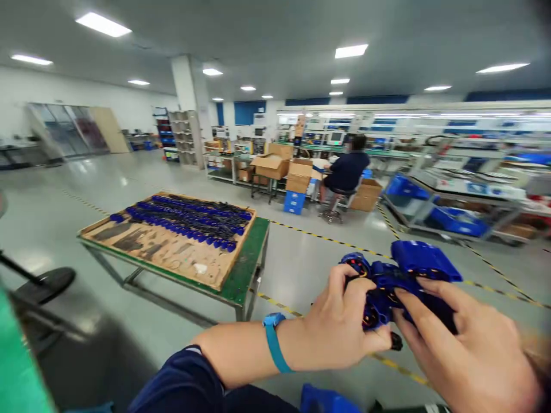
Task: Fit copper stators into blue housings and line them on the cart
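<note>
Several dark-blue plastic housings (424, 261) with thin coloured wires inside are bunched between my hands, held up in front of me. My left hand (340, 321), a teal watch strap (275, 347) on its wrist, has its fingers closed around the housings on the left side. From the right, my right hand (460, 338) grips the same bunch, thumb and fingers pressed on the housings. A small black end (396, 342) pokes out below, between the hands. What the parts exactly are cannot be made out.
A wooden tray (206, 275) with rows of blue parts and black cables lies on a green-topped table (253, 252) to the left. Beyond sit a person (348, 166), cardboard boxes (271, 165) and workbenches. A trolley with blue bins (458, 221) stands right. A black stool (51, 281) is at left.
</note>
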`<state>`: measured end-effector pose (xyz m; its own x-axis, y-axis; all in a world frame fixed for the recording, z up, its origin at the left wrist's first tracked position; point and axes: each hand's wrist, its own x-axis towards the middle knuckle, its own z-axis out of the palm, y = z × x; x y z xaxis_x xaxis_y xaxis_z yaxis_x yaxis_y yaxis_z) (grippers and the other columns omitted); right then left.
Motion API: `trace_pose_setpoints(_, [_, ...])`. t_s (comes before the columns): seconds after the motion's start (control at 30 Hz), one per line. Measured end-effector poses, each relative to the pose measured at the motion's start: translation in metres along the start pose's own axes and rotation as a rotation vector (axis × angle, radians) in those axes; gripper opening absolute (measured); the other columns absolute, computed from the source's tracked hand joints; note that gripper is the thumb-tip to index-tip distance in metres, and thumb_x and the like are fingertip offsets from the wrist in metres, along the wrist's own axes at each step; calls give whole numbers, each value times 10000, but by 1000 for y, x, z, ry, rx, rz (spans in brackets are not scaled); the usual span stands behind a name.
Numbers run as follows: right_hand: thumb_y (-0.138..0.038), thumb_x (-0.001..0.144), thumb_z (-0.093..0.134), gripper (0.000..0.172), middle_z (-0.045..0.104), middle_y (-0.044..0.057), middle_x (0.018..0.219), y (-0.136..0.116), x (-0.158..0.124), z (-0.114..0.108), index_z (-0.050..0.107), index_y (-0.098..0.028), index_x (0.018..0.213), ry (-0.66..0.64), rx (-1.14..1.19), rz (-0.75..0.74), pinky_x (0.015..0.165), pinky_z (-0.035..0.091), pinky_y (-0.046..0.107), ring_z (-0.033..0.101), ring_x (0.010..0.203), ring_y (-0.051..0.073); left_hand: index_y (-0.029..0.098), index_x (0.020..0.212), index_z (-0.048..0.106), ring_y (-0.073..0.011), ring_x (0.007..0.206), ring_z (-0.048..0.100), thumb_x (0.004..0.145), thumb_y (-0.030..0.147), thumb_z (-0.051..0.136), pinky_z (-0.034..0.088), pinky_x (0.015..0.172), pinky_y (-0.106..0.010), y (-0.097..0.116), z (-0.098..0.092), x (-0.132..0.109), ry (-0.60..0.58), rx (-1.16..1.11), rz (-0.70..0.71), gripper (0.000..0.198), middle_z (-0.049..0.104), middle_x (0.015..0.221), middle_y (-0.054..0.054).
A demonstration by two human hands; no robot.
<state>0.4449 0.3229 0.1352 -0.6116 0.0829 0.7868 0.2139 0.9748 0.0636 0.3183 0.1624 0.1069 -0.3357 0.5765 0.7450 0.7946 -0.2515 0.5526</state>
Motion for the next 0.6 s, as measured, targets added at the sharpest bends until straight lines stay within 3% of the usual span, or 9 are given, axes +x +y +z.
trace_pose_setpoints(0.1, [-397, 973, 496, 292, 663, 198, 1211, -90, 36, 69, 719, -288, 1127, -93, 83, -255, 704, 485, 488, 656, 964, 336, 194, 1336, 391, -320, 1235, 538, 785, 218, 745, 568, 1012, -492, -41, -93, -39, 58, 88, -157, 654, 410, 1285, -147])
trace_pose_setpoints(0.27, [-285, 985, 509, 251, 632, 169, 1244, -269, 85, 197, 673, -245, 1171, -75, 294, -349, 781, 523, 463, 619, 1055, 319, 220, 1291, 387, -296, 1201, 533, 778, 116, 700, 543, 1027, -512, -115, -263, -113, 123, 285, -345, 610, 418, 1263, -127])
trace_pose_setpoints(0.37, [-196, 977, 526, 229, 603, 181, 1239, -382, 119, 263, 646, -195, 1172, -33, 442, -357, 845, 531, 461, 595, 1100, 306, 235, 1267, 390, -279, 1159, 549, 797, 101, 673, 546, 1008, -503, -155, -366, -149, 111, 441, -413, 565, 433, 1239, -111])
trace_pose_setpoints(0.5, [-138, 958, 538, 242, 542, 193, 1276, -503, 168, 332, 625, -170, 1182, -7, 625, -339, 911, 529, 480, 563, 1136, 302, 227, 1269, 393, -269, 1122, 568, 809, 90, 647, 558, 977, -477, -205, -488, -173, 60, 676, -472, 542, 436, 1226, -106])
trace_pose_setpoints(0.6, [-112, 934, 539, 274, 524, 178, 1288, -561, 198, 381, 628, -185, 1183, -43, 736, -258, 933, 529, 492, 554, 1132, 297, 217, 1277, 402, -277, 1131, 573, 811, 99, 654, 565, 965, -464, -245, -556, -172, -19, 795, -487, 543, 432, 1233, -112])
